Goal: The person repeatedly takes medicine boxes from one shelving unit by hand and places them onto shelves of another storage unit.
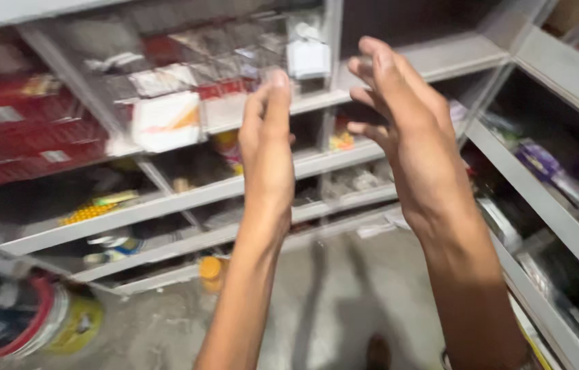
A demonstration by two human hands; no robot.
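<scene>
Both of my arms are raised in front of a grey shelving unit (pixel 186 199). My left hand (pixel 267 147) is seen edge-on, fingers straight and together, holding nothing. My right hand (pixel 406 127) is to its right, fingers spread and slightly curled, also holding nothing. Behind the hands, on the upper shelves, sit small white packets (pixel 166 120) and a white box (pixel 308 56). The hands touch none of these. The picture is blurred by motion.
Red boxes (pixel 22 133) fill the shelves at left. A second shelf unit (pixel 549 205) with packaged goods runs along the right. Round tins and rolls (pixel 22 318) lie on the concrete floor (pixel 330 301) at lower left. A yellow container (pixel 210 268) stands under the lowest shelf.
</scene>
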